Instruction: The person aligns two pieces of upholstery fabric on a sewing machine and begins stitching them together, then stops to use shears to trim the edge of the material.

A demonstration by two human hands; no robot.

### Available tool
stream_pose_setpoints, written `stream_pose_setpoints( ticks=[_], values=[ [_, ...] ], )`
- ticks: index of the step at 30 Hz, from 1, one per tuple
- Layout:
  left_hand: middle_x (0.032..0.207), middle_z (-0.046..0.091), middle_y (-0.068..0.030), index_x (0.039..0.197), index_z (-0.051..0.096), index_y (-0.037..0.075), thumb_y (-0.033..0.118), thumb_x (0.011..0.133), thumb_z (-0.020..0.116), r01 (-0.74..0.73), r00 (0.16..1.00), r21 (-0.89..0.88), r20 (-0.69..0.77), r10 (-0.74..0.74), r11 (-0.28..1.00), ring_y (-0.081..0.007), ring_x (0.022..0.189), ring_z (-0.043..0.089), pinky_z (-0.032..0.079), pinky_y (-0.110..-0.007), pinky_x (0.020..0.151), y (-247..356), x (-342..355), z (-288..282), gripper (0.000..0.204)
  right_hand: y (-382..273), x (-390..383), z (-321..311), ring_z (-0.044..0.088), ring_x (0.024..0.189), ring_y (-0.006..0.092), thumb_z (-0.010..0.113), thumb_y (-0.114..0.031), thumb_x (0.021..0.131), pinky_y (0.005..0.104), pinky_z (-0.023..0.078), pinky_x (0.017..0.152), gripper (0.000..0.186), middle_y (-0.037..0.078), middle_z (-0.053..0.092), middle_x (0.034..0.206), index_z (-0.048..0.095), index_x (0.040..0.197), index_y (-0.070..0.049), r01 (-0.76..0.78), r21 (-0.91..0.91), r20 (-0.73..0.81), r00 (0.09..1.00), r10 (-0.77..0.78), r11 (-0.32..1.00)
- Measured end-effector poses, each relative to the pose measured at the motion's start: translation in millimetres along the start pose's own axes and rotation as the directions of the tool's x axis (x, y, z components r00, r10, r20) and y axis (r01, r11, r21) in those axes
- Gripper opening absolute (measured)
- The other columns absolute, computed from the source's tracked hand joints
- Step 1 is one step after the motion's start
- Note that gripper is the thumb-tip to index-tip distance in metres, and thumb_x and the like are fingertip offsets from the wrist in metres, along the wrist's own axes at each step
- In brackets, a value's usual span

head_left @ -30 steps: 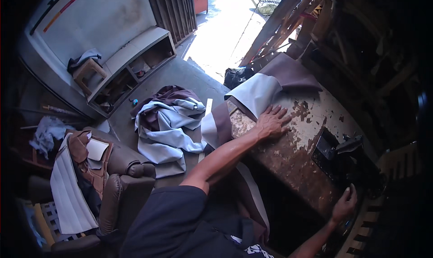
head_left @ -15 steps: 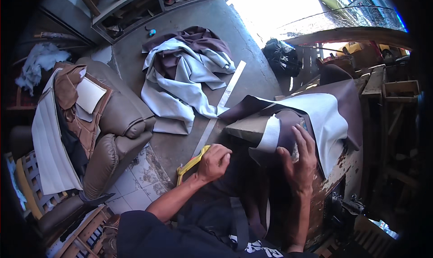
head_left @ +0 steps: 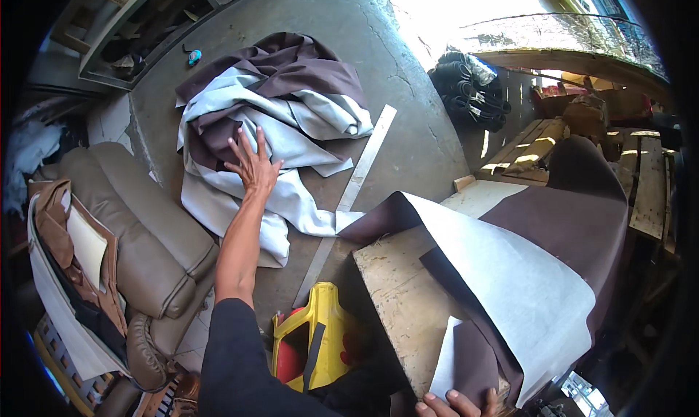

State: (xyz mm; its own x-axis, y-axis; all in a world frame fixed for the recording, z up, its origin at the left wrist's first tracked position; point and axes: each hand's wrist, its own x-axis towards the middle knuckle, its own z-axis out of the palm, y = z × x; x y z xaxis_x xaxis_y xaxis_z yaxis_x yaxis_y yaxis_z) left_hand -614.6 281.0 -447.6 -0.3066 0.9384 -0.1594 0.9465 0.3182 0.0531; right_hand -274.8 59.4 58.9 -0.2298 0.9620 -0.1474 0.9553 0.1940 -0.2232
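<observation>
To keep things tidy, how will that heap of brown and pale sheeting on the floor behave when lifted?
The heap will probably droop, given its soft folds. It may unfold unevenly and trail, since loose edges spread across the floor.

plum and pale grey fabric [head_left: 300, 111], brown upholstery [head_left: 131, 217], black sleeve [head_left: 239, 351], yellow plastic frame [head_left: 331, 344]

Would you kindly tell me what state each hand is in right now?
Left hand: open, spread over the heaped material.
Right hand: only partly in view at the table's edge; its grip cannot be told.
</observation>
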Motion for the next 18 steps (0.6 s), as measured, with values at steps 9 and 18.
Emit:
stream_pose_setpoints(
  ticks=[9, 18],
  values=[
    [0.141, 0.056, -0.0178, 0.138, 0.058, 0.017, 0.019, 0.094, 0.066, -0.242, 0.961, 0.333, 0.213, 0.178, 0.911, -0.0459, 0.120, 0.063, 0.056, -0.059, 0.094, -40, 137, 46, 0.044, 1, 8, -16, 0.070, 0.100, 0.0221, 0.075, -0.043, 0.091, 0.0655, 0.027, 0.119, 0.027, 0.001, 0.077, 0.100, 0.080, 0.098, -0.018, -0.070, -0.090, 0.204, 0.975, 0.087, 0.994],
    [0.108, 0.070, -0.0247, 0.115, 0.070, 0.006, 0.013, 0.080, 0.060, -0.212, 0.916, -0.230, -0.386, 0.111, 0.950, -0.0459, 0.106, 0.065, 0.051, -0.052, 0.095, -7, 211, -127, 0.038, -2, 15, -24, 0.062, 0.120, 0.0269, 0.080, -0.045, 0.088, 0.0733, 0.020, 0.116, 0.044, 0.004, 0.073, 0.116, 0.075, 0.117, -0.012, -0.093, 0.079, 0.371, 0.927, 0.057, 0.993]
  ],
)
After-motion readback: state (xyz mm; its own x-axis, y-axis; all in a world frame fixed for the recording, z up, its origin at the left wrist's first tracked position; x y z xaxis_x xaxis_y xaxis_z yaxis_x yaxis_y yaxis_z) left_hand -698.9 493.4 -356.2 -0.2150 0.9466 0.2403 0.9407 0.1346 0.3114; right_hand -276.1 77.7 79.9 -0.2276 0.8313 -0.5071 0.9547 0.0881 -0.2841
